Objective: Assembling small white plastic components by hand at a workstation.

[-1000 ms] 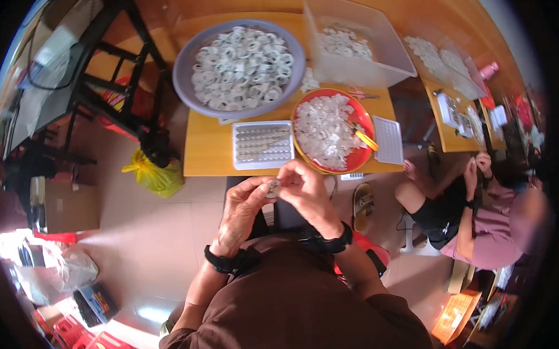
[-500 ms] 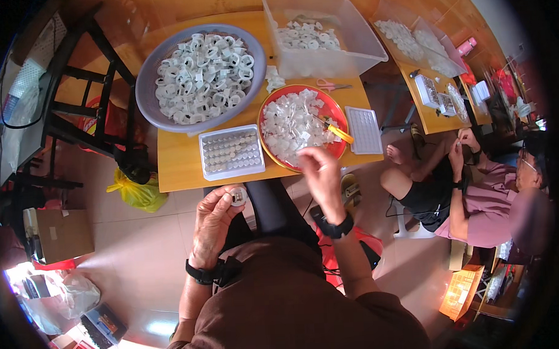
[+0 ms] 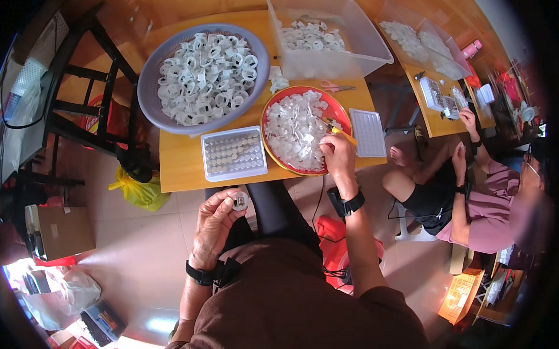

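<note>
My left hand (image 3: 214, 217) pinches a small round white plastic part (image 3: 239, 201) with metal pieces inside, held over my lap in front of the table. My right hand (image 3: 339, 155) is at the right side of a red bowl (image 3: 342, 112), fingers drawn together beside a yellow-handled tool (image 3: 346, 136); what is between the fingertips is too small to make out. Small clear-white pieces (image 3: 293, 128) fill the bowl. To its left lies a white tray (image 3: 235, 174) with rows of small round metallic discs.
A grey-purple basket (image 3: 146, 93) heaped with white round parts stands at the back left. Behind the bowl are a clear bin (image 3: 325, 65) and pink-handled scissors (image 3: 335, 87). A second tray (image 3: 368, 133) lies right. Another person (image 3: 477, 198) works at a table on the right.
My right hand has moved right and down onto the bowl's right side, fingers closing by the yellow handle. My left hand stays put. The other person's one hand has reached toward their table.
</note>
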`<move>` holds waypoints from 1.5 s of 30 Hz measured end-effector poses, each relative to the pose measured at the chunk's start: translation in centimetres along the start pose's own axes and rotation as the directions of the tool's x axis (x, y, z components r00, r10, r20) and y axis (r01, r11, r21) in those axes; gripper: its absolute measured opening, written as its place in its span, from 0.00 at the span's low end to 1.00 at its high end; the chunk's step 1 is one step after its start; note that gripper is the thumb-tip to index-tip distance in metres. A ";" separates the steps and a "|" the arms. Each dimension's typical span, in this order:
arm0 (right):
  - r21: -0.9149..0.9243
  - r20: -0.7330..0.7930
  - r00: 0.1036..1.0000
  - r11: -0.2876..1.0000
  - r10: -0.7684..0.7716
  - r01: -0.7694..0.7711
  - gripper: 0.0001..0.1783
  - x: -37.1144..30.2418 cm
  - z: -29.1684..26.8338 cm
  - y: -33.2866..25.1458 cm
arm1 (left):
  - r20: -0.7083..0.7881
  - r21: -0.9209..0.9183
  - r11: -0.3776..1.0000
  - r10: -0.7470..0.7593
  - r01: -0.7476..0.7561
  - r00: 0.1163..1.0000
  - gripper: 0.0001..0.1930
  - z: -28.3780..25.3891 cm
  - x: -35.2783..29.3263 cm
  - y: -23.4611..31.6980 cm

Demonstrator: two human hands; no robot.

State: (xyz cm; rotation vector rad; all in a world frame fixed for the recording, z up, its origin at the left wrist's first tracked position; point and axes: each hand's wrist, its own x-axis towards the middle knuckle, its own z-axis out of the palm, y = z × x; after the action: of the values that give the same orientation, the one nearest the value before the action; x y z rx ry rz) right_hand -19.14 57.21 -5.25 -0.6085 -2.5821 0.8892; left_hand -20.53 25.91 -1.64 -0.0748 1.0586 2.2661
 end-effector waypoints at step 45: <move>0.739 0.610 0.791 0.396 -0.051 -0.545 0.07 -6.1 -0.9 -13.1 | 0.083 -0.083 0.996 -0.035 0.042 0.996 0.13 0.1 0.4 0.1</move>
State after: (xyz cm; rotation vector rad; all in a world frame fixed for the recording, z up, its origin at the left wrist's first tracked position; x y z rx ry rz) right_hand -17.28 45.35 2.75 -0.4325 -1.8439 2.6535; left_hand -20.86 26.12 -1.62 -0.0363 0.9116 2.2592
